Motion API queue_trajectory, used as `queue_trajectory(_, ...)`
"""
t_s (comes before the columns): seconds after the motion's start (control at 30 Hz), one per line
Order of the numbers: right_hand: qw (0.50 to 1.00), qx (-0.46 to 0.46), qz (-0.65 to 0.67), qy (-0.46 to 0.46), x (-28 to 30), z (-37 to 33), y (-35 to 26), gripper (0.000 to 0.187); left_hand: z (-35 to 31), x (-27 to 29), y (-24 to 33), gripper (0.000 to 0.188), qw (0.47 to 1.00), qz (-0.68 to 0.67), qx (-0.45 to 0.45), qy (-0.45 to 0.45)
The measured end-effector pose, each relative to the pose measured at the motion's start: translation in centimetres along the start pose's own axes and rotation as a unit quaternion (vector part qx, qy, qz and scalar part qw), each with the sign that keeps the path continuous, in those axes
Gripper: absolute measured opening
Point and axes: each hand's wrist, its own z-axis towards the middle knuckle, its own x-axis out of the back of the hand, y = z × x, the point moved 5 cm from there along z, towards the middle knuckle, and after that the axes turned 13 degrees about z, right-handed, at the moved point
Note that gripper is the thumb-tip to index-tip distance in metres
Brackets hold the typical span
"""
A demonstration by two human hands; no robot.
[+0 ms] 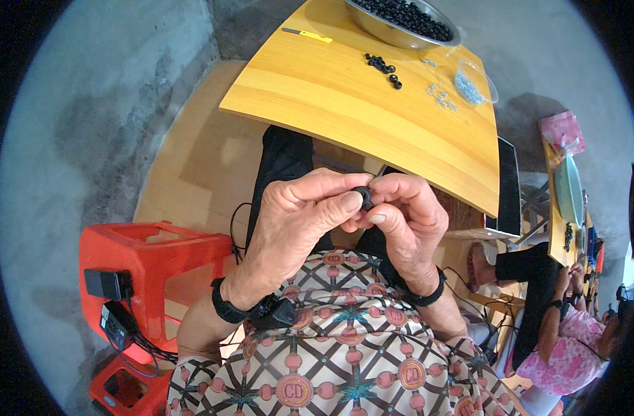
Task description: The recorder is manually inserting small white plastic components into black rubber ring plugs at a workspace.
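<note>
Just in front of the table's near edge, my left hand (282, 218) pinches a small round black part (363, 197) between thumb and forefinger. My right hand (410, 218) meets it there, its thumb and fingers closed right beside the part. Whatever those right fingertips grip is hidden. On the wooden table (331, 90) lies a small cluster of similar black parts (380, 64). To their right are loose small silvery metal pieces (442, 97), and a clear plastic bowl (492, 89) with more of them.
A wide metal bowl (383, 36) full of black parts stands at the table's far edge. Left of it lies a yellow cutter knife (308, 34). A red plastic stool (123, 239) with black devices and cables is at my left. Another person (567, 347) works at a table on the right.
</note>
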Motion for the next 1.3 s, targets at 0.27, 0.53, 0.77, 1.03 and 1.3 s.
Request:
queue_trajectory(0.27, 0.986, 0.109, -0.125, -0.007, -0.4, -0.4, -1.3, 0.025, -0.7, -0.6, 1.2, 0.024, 0.998, 0.068, -0.006, 0.008)
queue_trajectory(0.53, 0.944, 0.173, -0.272, -0.072, -1.2, 0.0, -2.7, 0.032, -0.9, -0.9, 0.7, 0.029, 0.999, 0.004, 0.008, 0.040)
queue_trajectory(0.77, 0.951, 0.171, -0.240, -0.095, -1.0, 0.0, -2.6, 0.033, -1.2, -1.3, 0.9, 0.029, 0.999, -0.010, 0.042, 0.026)
queue_trajectory(1.03, 0.991, 0.125, -0.043, -0.002, -0.2, 0.4, -1.6, 0.024, -0.5, -2.6, 1.6, 0.028, 0.998, -0.049, 0.002, 0.046)
queue_trajectory(1.3, 0.980, 0.138, -0.142, -0.011, 0.7, -0.1, -2.4, 0.025, -0.1, -2.6, 0.5, 0.033, 0.990, -0.094, 0.105, -0.021)
